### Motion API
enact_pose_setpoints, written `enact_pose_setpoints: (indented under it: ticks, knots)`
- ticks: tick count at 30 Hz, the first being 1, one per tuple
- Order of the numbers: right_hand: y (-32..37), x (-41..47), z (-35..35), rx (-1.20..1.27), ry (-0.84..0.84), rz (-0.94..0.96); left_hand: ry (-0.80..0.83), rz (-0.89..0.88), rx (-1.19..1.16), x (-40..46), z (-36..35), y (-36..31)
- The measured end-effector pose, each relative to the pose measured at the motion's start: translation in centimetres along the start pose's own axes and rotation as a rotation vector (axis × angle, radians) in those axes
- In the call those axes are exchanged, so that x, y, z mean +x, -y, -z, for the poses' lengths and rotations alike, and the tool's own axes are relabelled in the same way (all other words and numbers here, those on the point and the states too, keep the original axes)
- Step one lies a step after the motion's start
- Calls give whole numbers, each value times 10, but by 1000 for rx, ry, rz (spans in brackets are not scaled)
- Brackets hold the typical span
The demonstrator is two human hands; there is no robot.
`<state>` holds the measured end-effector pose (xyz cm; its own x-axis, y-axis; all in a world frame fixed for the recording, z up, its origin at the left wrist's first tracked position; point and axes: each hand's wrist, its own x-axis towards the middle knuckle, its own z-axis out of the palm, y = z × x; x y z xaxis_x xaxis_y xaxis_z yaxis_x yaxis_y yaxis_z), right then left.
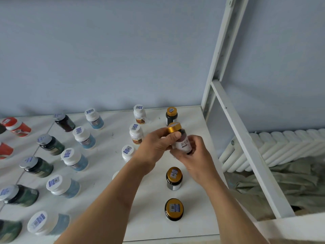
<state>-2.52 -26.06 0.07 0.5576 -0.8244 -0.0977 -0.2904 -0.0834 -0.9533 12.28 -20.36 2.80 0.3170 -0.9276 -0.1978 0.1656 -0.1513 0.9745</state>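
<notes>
Two hands round one small dark glass bottle with a gold screw cap and a white paper label [182, 144], held clear of the white shelf board [149, 217] and tilted, cap toward the wall. Left hand [154, 146] curled at the neck just under the cap, thumb pressed on the glass. Right hand [197, 155] wrapped about the lower body and base. Probably gripped this way to turn the label into view, or to steady the bottle for setting down.

Hangs over a gap in a column of like gold-capped dark bottles: one behind [172, 116], two in front [174, 178] [174, 209]. Likely meant for that gap, cap up like the rest.

Just left, a column of white plastic bottles with brown labels [136, 136]. Farther left, rows of white-capped blue bottles [84, 138], silver-capped dark green bottles [51, 144] and red bottles [17, 126] at the edge. To the right, a white metal frame post [221, 55], a white ribbed radiator [281, 145] and crumpled grey-green cloth [290, 178].
</notes>
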Motion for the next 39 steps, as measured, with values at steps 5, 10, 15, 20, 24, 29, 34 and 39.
enact_pose_setpoints:
  ticks: [5,10,15,20,24,29,34,39]
  knots:
    - [5,-11,1,25,89,-38,37,13,-11,-4,8,-1]
    - [-1,-8,-6,-1,-6,11,39,23,48,-2,12,-1]
    - [-8,-2,1,6,50,14,43,47,132,2,11,1]
    - [-20,10,0,-50,49,24,5,65,177,8,4,2]
    - [-16,18,3,-90,61,47,34,59,319,9,4,2]
    - [-37,34,4,-97,146,-27,-100,-17,468,5,14,11]
    - [-61,38,-6,-43,183,-139,-235,-175,1303,8,22,41]
    - [-69,44,-10,14,236,-152,-260,-274,1376,18,25,49]
